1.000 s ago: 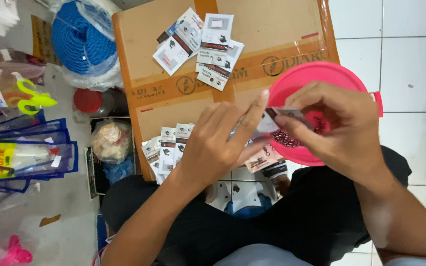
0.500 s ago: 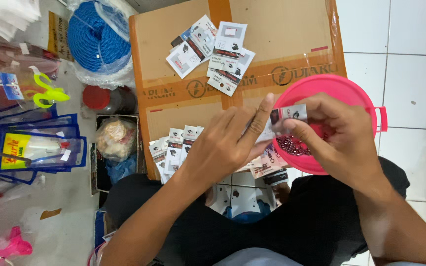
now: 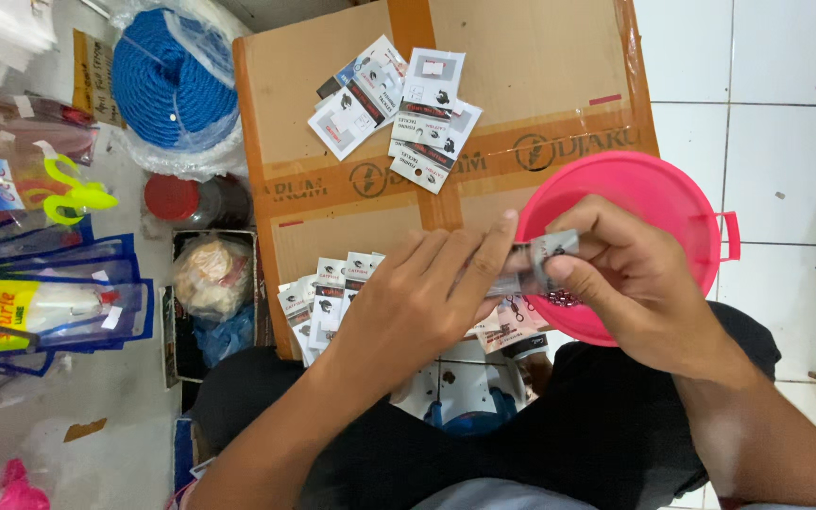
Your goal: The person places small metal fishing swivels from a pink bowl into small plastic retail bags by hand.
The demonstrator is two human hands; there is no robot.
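Over the pink bowl (image 3: pixel 654 189), your hands (image 3: pixel 408 302) (image 3: pixel 630 283) have dropped lower, fingers still pinching the packet (image 3: pixel 548 253), now tilted flatter.

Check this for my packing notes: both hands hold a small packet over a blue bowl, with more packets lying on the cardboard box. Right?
Not quite: the bowl is pink, not blue. The head view shows the left hand and right hand holding the small packet over it, and more packets lying on the cardboard box.
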